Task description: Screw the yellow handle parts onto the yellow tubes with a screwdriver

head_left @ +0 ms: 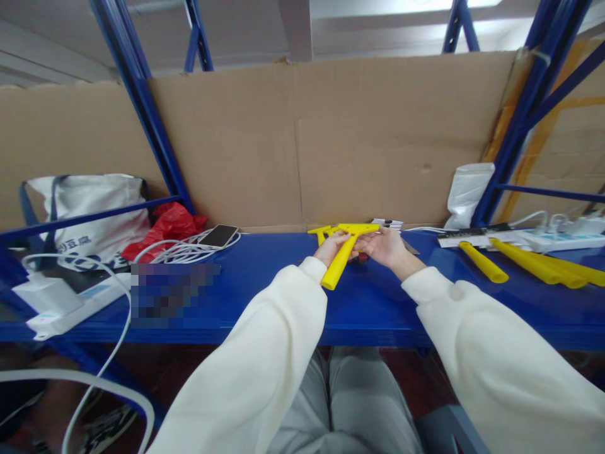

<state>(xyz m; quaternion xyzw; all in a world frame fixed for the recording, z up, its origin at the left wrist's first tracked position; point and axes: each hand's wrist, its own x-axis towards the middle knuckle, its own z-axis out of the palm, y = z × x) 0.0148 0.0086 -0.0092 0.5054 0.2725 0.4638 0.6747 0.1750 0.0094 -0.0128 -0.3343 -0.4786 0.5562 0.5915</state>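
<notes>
My left hand [331, 247] is closed round the neck of a yellow squeegee [339, 261], whose thick round handle points down toward me. Its wide T-shaped head faces the cardboard. At the right end of that head, my right hand [385, 247] has its fingers bent against the edge; whether they also pinch a smaller part is hidden. Just behind my left hand lies another yellow T-shaped piece [319, 231], partly covered. A small dark red item [362, 257] shows below my right fingers, too small to name.
On the blue shelf [265, 277], several yellow-handled squeegees [524, 260] lie right, near a power strip [562, 239] and white pouch [467, 192]. Left are a phone [220, 236], coiled white cable [182, 253], red plastic bag [167, 228], cloth bag [94, 214] and charger [47, 293]. Cardboard [331, 139] stands behind.
</notes>
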